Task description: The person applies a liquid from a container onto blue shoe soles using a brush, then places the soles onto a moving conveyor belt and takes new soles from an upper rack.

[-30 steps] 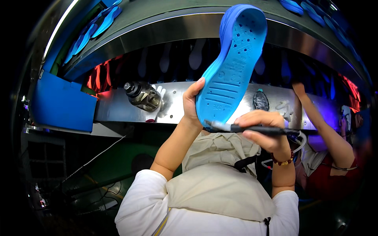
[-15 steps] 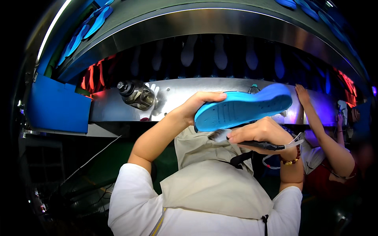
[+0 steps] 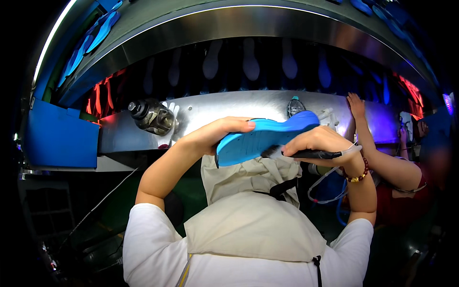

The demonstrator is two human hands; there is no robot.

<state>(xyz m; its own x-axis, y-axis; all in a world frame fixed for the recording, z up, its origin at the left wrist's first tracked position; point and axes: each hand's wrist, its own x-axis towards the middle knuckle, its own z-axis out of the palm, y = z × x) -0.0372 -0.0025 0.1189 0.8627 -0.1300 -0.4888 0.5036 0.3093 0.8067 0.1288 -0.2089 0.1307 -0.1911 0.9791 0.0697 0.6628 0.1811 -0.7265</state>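
Note:
A blue shoe sole point(image 3: 253, 140) is held up in front of my apron, tilted, with one broad face toward me. My left hand point(image 3: 221, 131) grips its left end, thumb along the upper edge and the other fingers hidden behind. In my right hand point(image 3: 321, 142) is a brush point(image 3: 311, 154) with a dark handle, and a clear thin tube runs from its rear end past my wrist. The dark bristles overlap the lower middle of the sole's face and appear to touch it.
A metal ledge point(image 3: 201, 107) runs across ahead, bearing a dark-capped bottle point(image 3: 152, 116) and a smaller dark bottle point(image 3: 295, 106). Beyond it, several soles hang in a dark recess. A co-worker's arm point(image 3: 382, 155) rests on the ledge at right. A blue box point(image 3: 62, 136) stands at left.
The sole has shifted left and a little lower in view. The brush has come from below its lower edge up onto its face. My view has turned slightly.

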